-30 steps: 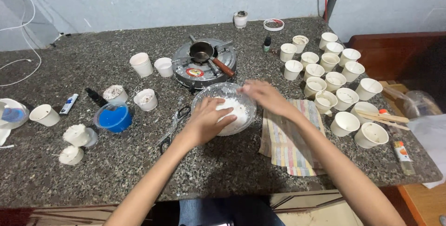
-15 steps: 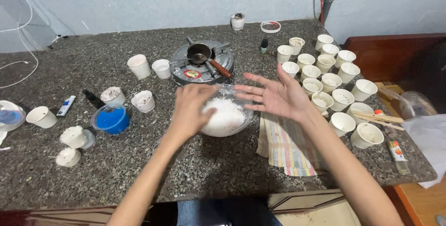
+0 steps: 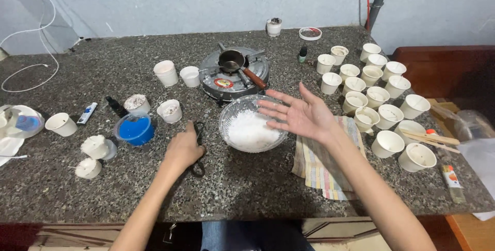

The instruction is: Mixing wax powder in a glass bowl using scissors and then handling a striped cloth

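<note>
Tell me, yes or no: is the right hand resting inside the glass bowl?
No. The right hand is open, palm up, above the rim of the glass bowl, its fingers clear of the white flakes.

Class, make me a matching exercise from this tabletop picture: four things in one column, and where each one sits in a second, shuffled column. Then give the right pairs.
Things
1. glass bowl of white flakes
2. blue tub
3. striped cloth
4. small saucepan

Places
A. on the round metal burner
B. under the right forearm, beside the paper cups
C. between the left hand and right hand
D. left of the scissors, near two white candles

Pairs: 1-C, 2-D, 3-B, 4-A
</note>
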